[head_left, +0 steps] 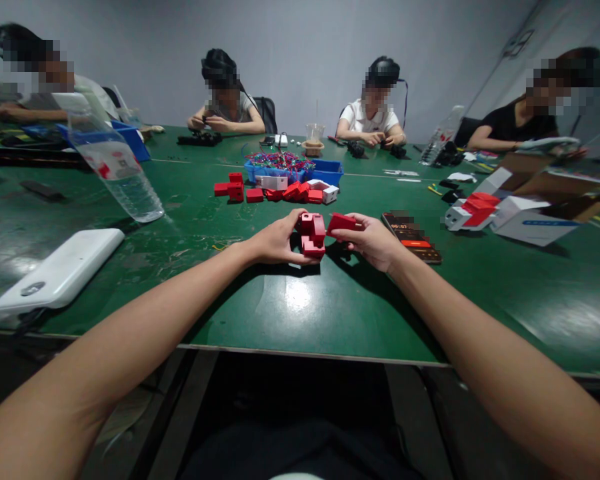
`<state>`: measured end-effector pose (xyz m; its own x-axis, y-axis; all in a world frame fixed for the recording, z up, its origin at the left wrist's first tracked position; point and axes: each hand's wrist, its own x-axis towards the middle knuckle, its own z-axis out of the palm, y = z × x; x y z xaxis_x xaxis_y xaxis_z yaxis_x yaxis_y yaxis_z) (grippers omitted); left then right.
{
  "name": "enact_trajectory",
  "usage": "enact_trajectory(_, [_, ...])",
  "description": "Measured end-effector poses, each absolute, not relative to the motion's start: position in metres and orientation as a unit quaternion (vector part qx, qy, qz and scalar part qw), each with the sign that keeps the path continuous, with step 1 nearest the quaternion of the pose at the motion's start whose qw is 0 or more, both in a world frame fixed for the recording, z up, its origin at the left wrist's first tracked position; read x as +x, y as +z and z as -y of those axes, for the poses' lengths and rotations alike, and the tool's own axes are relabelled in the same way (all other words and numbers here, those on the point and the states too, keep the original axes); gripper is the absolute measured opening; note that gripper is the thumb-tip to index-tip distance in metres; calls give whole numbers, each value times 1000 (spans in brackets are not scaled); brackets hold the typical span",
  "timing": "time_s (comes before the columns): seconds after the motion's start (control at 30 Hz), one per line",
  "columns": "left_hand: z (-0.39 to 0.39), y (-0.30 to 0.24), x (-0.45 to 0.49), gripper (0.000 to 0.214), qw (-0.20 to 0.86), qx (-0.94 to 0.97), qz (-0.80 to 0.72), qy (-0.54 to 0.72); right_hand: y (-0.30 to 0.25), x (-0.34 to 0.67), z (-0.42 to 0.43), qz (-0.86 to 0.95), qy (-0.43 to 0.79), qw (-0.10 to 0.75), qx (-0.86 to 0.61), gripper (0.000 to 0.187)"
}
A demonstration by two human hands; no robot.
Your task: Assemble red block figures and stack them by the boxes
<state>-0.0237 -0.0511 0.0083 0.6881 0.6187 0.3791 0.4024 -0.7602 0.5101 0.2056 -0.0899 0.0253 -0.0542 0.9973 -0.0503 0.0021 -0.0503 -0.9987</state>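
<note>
My left hand (276,241) grips a red notched block (313,235) between thumb and fingers, just above the green table (230,293). Close to its right side, my right hand (373,241) pinches a smaller red block (342,225). A narrow gap seems to lie between the two red pieces. Beyond my hands lies a row of loose red blocks (294,193), with a white block (271,183) and another white piece (325,190) among them. The fingertips under both held pieces are partly hidden.
Blue bins (329,171) with tangled wires (280,161) stand behind the blocks. A phone (413,237) lies right of my right hand, near a white box (535,220). On the left are a tilted water bottle (117,167) and a white power bank (63,270). Several people sit around the table.
</note>
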Motion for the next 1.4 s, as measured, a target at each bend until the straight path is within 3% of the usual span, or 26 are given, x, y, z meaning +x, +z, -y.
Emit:
enact_trajectory(0.43, [51,8,-23,88,199,897,-282,276,21,208,85,513,512,495,-479,30])
enact_trajectory(0.8, [50,7,-24,88,202,895,-281,281,30,203,92,462,556,467,-509,38])
enact_trajectory(1.4, [50,8,-24,91,199,896,-289,272,27,203,90,474,570,505,-443,36])
